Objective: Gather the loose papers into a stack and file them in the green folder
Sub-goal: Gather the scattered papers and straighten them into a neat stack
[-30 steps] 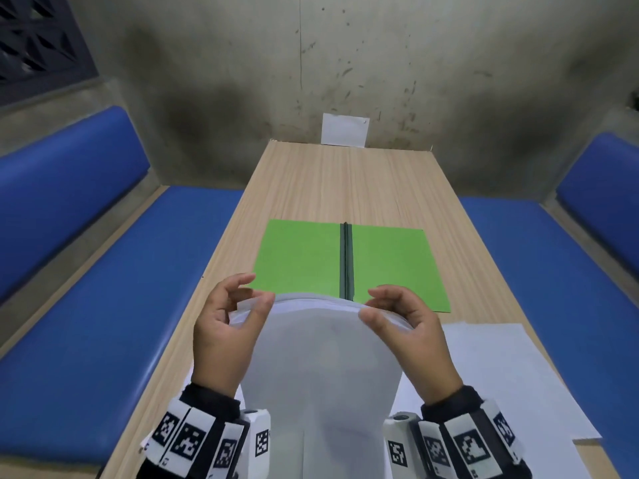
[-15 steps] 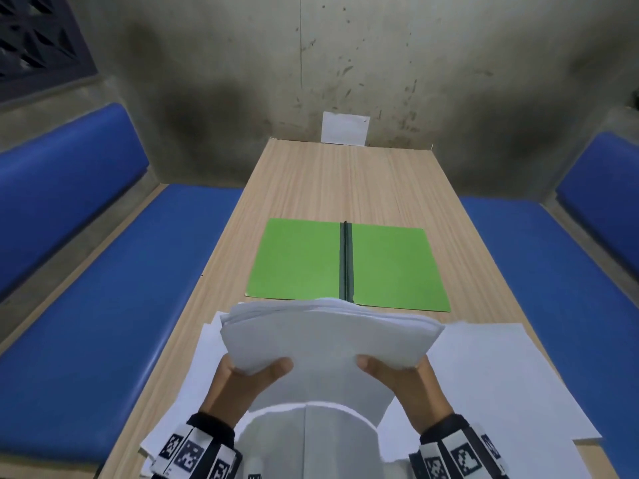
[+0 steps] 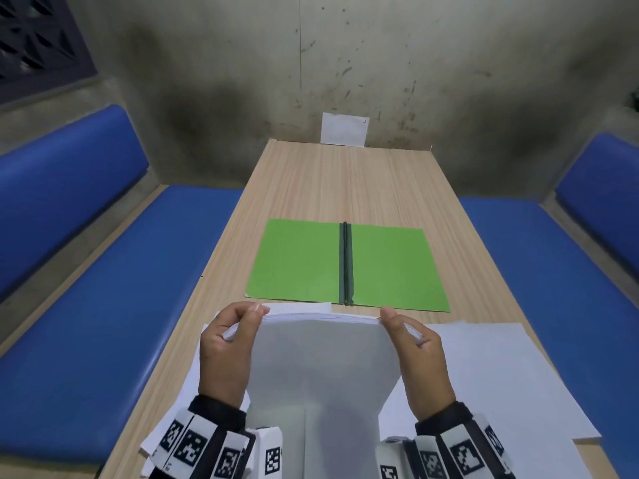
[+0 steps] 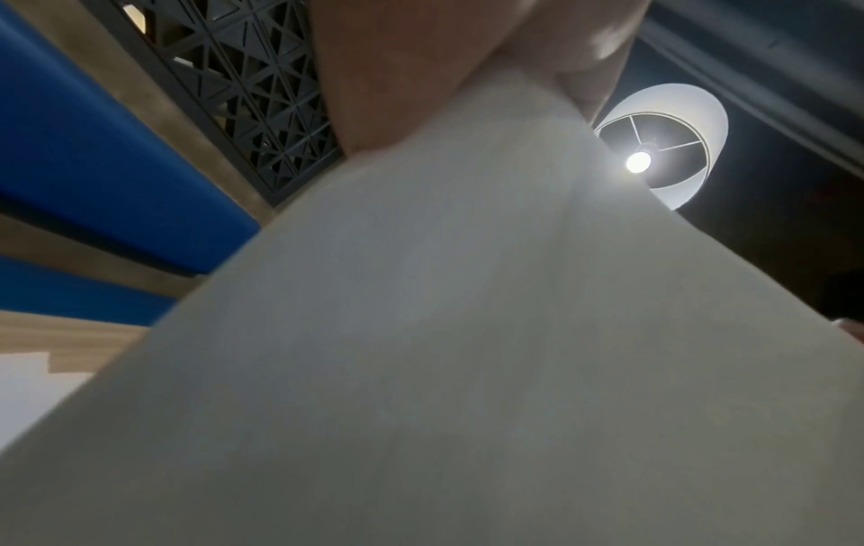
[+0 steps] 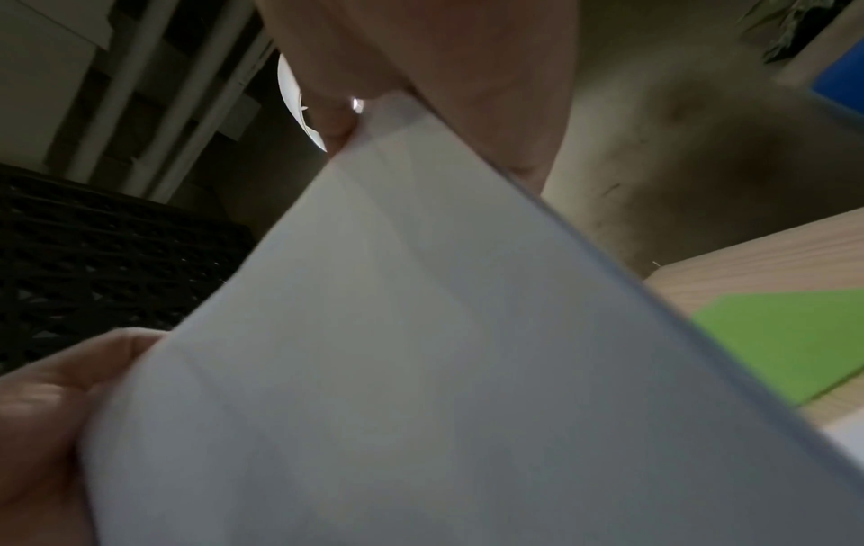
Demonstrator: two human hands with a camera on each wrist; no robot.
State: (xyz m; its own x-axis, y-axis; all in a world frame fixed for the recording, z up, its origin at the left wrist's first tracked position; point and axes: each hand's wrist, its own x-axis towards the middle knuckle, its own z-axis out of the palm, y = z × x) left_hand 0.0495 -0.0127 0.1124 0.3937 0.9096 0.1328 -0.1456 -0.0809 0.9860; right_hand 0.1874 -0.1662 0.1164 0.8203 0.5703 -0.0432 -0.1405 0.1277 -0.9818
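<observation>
- The stack (image 3: pixel 321 354) is standing nearly upright on its lower edge, between the two hands, near the front of the table (image 3: pixel 345 181); its top edge is showing many sheet edges lying almost flush.
- The left hand (image 3: pixel 224 354) is gripping the stack's upper left corner, thumb on the near face and fingers curling behind.
- The right hand (image 3: pixel 420 357) is gripping the upper right corner the same way; the right wrist view is showing the thumb pressing on the paper and fingers wrapping behind.
- The step in hand looks like squaring the stack, evening its edges before filing.
- Some loose sheets (image 3: pixel 491 371) are lying flat on the table to the right of the stack and under it, and more are showing at the left (image 3: pixel 188 385), so gathering seems unfinished.
- One sheet's corner is poking out behind the stack's top edge, just short of the folder.
- The folder (image 3: pixel 297 261) is lying open and flat just beyond the stack, its dark spine (image 3: pixel 345 262) running away from the person, with nothing on either green leaf.
- The next move is probably calling for laying the squared stack down, collecting the remaining sheets onto it, then carrying it forward onto one leaf, edges along the spine.
- Both hands will need to be holding firmly, since loose sheets slide and fan easily.
- Blue benches (image 3: pixel 103 288) are flanking the table, and a small white paper (image 3: pixel 344 129) is hanging on the wall beyond.
</observation>
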